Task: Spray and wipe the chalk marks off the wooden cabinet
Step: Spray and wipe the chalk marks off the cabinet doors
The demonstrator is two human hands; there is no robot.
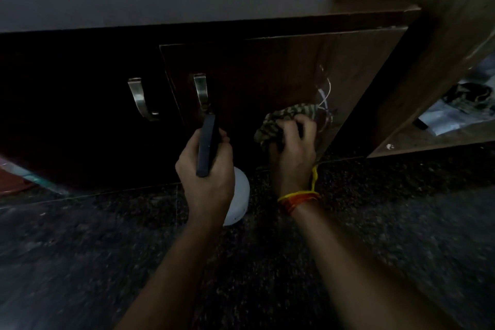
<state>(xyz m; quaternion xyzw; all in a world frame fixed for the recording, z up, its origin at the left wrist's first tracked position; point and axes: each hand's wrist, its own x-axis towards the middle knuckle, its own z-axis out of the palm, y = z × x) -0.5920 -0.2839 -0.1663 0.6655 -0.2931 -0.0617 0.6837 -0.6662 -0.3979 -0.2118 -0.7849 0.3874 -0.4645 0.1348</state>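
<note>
My right hand (293, 142) clutches a bunched striped cloth (284, 122) against the dark wooden cabinet door (267, 75), just left of the pale chalk marks (324, 100) near the door's right edge. My left hand (207, 169) grips a spray bottle (238, 195), black nozzle facing the door, above the speckled floor (401, 222).

A home: dark wooden cabinet (267, 75) doors on speckled stone floor (375, 222).

We count two hands — left hand (206, 169), right hand (292, 147) — one spray bottle (238, 195) under the left, one cloth (278, 120) in the right, and two metal handles (142, 99) above the left.
</note>
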